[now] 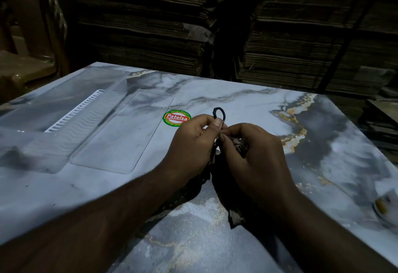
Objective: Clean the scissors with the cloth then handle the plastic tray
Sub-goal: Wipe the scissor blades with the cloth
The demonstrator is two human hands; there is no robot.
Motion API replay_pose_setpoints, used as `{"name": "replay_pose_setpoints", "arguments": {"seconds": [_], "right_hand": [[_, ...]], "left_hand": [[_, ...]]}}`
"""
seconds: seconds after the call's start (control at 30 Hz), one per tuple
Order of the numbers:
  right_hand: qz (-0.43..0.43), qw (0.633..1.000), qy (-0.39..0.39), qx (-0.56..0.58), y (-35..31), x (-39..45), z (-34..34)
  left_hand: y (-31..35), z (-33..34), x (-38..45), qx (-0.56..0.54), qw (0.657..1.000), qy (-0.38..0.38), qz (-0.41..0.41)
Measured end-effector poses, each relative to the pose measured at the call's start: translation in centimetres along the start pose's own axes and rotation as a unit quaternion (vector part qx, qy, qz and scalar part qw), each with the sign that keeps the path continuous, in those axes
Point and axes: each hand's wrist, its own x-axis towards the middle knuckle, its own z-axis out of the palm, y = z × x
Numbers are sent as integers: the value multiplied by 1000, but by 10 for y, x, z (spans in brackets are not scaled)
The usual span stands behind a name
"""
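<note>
Left hand (193, 141) gripped scissors (219, 114); right hand (254, 154) pinched dark cloth (234, 214) against them; plastic tray (64, 117) left on surface (237, 104).

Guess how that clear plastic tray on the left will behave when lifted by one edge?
The plastic tray looks thin and transparent, so it is probably light and likely to flex or sag from one edge. It lies flat on the glossy marble-pattern table, so it may slide when pushed rather than tip. The low flat rim looks hard to pinch.

Dim, bluish light on the marble table (237, 100), murky black background, soft focus, wide-angle bending at the edges.
</note>
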Motion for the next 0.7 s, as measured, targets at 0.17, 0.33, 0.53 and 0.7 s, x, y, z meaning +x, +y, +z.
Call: {"name": "replay_pose_setpoints", "arguments": {"seconds": [0.17,0.33,0.53,0.7], "right_hand": [[59,997,22,52,-4,-1,1],[28,998,24,49,-2,-2,1],[-54,998,-32,12,-6,-1,-1],[-36,999,-17,-12,-6,-2,-9]], "left_hand": [[1,2,2,-12,1000,22,-11],[0,3,3,-17,998,38,-36],[-3,-3,5,-26,998,57,-28],[2,-1,0,-15,999,39,-33]]}}
